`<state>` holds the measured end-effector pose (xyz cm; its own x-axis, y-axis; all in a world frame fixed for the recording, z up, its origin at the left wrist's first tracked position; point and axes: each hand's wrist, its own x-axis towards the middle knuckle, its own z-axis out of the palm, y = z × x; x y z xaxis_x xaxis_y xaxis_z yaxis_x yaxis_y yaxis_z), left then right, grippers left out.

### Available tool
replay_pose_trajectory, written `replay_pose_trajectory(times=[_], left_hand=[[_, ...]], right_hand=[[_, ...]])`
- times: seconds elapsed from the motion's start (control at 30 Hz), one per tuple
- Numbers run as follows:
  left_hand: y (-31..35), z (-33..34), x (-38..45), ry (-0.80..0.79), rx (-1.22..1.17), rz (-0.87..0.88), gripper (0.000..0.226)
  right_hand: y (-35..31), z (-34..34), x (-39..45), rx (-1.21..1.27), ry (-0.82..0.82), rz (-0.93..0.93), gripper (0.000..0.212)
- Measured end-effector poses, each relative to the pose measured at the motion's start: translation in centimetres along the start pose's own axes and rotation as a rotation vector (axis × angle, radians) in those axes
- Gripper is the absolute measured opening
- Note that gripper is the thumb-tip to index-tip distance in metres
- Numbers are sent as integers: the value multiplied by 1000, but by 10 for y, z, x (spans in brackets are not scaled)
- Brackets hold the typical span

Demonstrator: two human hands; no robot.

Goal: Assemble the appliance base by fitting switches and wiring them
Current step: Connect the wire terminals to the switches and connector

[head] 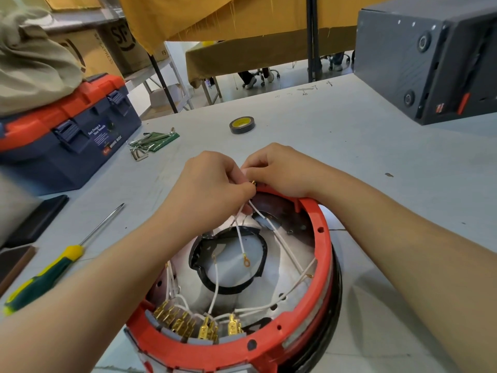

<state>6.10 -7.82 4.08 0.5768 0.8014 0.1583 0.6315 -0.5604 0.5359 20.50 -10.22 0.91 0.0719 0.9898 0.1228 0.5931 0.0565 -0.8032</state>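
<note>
both hands meet at the far rim of the red appliance base [321, 267] on the tabletop [363, 162]: left hand [207, 184] grip pinches white wires [279, 238], right hand [279, 170] grip steadies a brass terminal [253, 182] (probably for connection).

Red ring base [321, 254], open side up, on the table.
White wires [282, 243] cross inside; brass terminals [188, 323] line its near wall.
</note>
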Motion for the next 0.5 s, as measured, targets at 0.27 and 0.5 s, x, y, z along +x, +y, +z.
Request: replay_pose_trajectory(times=[0.27,0.5], left_hand=[[-6,-2,-4,-35,106,-12,24],[-13,4,-3,-26,80,-53,22]], right_hand=[[2,1,2,-27,8,-4,20],[3,2,3,-28,6,-4,19]])
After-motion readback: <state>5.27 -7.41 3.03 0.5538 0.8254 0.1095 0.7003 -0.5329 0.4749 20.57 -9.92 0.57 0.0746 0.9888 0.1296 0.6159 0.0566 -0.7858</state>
